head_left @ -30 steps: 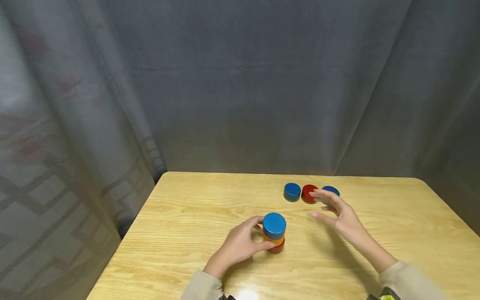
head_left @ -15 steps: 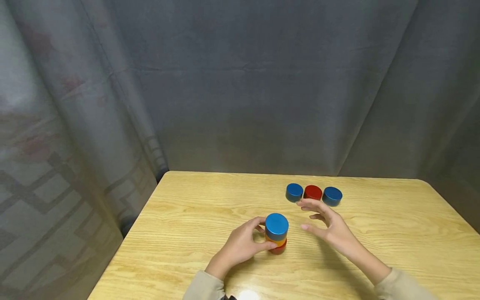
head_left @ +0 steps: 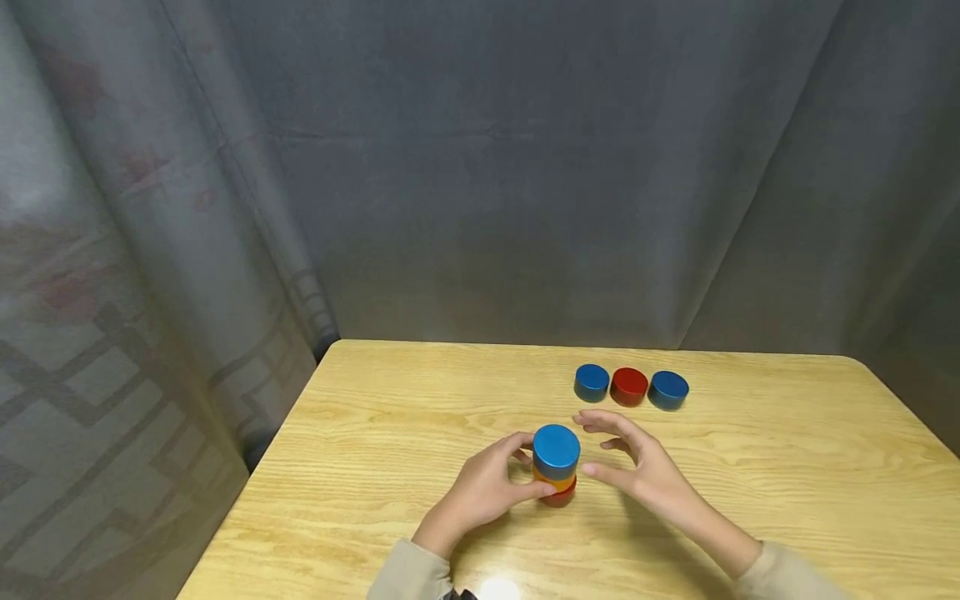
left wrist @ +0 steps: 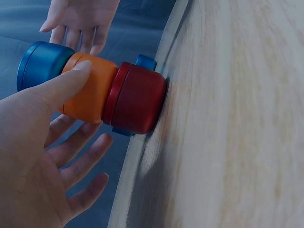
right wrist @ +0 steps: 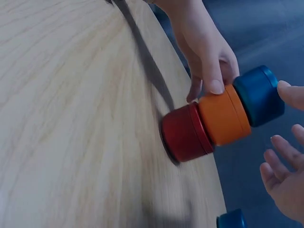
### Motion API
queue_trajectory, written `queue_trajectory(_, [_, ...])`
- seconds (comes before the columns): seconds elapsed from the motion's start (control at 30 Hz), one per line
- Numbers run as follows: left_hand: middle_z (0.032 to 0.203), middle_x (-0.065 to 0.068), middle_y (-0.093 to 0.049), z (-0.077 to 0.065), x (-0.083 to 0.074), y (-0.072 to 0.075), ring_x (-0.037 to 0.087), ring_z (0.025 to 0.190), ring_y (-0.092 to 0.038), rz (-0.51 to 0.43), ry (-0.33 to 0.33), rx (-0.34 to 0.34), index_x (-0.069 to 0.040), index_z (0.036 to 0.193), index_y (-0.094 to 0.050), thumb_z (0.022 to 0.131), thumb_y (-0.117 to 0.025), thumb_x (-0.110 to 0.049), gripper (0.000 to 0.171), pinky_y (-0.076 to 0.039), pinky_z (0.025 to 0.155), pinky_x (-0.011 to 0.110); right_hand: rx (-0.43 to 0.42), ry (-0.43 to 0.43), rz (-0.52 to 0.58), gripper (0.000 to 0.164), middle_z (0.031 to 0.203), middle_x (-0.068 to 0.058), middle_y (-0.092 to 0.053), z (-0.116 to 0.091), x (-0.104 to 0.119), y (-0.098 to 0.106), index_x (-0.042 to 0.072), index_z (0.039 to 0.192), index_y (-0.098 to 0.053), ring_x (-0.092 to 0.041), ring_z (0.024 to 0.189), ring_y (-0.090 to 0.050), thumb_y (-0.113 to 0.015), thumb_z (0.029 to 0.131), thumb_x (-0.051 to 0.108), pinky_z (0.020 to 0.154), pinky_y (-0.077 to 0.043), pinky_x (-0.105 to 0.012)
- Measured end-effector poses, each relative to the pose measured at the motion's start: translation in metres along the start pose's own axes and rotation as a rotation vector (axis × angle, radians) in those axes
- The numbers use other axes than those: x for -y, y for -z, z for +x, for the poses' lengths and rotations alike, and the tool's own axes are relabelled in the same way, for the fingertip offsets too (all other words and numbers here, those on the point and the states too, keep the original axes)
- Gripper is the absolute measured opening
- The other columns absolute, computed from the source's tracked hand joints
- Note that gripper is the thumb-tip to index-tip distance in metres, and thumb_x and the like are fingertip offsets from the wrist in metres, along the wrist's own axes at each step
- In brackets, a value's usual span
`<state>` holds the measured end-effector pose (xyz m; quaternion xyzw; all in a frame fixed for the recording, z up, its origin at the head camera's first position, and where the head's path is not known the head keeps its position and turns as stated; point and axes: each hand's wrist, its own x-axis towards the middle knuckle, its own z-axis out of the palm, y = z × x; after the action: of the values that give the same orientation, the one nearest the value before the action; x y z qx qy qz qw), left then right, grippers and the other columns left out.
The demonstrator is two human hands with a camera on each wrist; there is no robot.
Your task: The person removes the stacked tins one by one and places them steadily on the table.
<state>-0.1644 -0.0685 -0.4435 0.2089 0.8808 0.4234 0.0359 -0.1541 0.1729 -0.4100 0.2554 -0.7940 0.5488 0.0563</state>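
Three round lidded tins stand stacked on the table: a red tin (right wrist: 183,135) at the bottom, an orange tin (right wrist: 223,116) in the middle and a blue tin (head_left: 556,450) on top. My left hand (head_left: 483,487) holds the stack from the left, with the thumb across the orange tin and the other fingers behind it. Just right of the stack is my right hand (head_left: 637,467), its thumb and fingers spread apart. In the right wrist view its thumb tip comes right at the lid of the blue tin, and nothing is in its grasp.
Behind the stack, towards the far edge of the wooden table (head_left: 375,417), a row holds a blue tin (head_left: 592,383), a red tin (head_left: 628,387) and another blue tin (head_left: 667,391). A grey curtain (head_left: 510,208) hangs past that edge.
My right hand has moved left and nearer, from in front of the back row to beside the stack. The left hand keeps its hold and the stack stands as before.
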Motion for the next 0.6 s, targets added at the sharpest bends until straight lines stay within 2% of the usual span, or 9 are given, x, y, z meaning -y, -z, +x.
queue_trajectory(0.13, [0.121,-0.013,-0.063,0.0,-0.001,0.0,0.006,0.102,-0.061,-0.005,0.002,0.005,-0.025,0.13,-0.06,0.081,-0.079,-0.047,0.056,-0.05,0.086,0.035,0.013,-0.025,0.022,0.055,0.131,-0.009,-0.061,0.001,-0.001,-0.008,0.009,0.135,-0.054,-0.016,0.118,-0.055,-0.078,0.085,0.009,0.091,-0.048,-0.026])
queue_trajectory(0.4, [0.122,-0.013,-0.063,0.0,-0.001,0.0,0.006,0.102,-0.061,0.0,-0.009,0.008,-0.024,0.132,-0.059,0.083,-0.079,-0.046,0.057,-0.05,0.086,0.034,0.015,-0.059,0.067,0.058,0.132,-0.01,-0.06,0.002,-0.001,-0.019,0.006,0.137,-0.053,-0.004,0.117,-0.052,-0.079,0.084,0.009,0.093,-0.048,-0.029])
queue_trajectory(0.5, [0.121,-0.015,-0.063,0.0,0.0,0.0,0.006,0.101,-0.061,0.001,-0.002,0.009,-0.025,0.13,-0.06,0.082,-0.078,-0.048,0.057,-0.05,0.086,0.034,0.029,-0.078,0.073,0.059,0.132,-0.012,-0.059,0.002,0.0,-0.021,0.005,0.138,-0.053,-0.007,0.117,-0.052,-0.079,0.084,0.01,0.094,-0.048,-0.034])
queue_trajectory(0.6, [0.119,-0.017,-0.063,0.0,0.0,0.001,0.007,0.102,-0.061,0.002,0.005,0.011,-0.026,0.129,-0.06,0.081,-0.078,-0.05,0.057,-0.05,0.085,0.035,0.039,-0.113,0.078,0.06,0.132,-0.013,-0.058,0.001,0.0,-0.023,0.006,0.138,-0.053,-0.02,0.115,-0.054,-0.079,0.084,0.012,0.093,-0.047,-0.044])
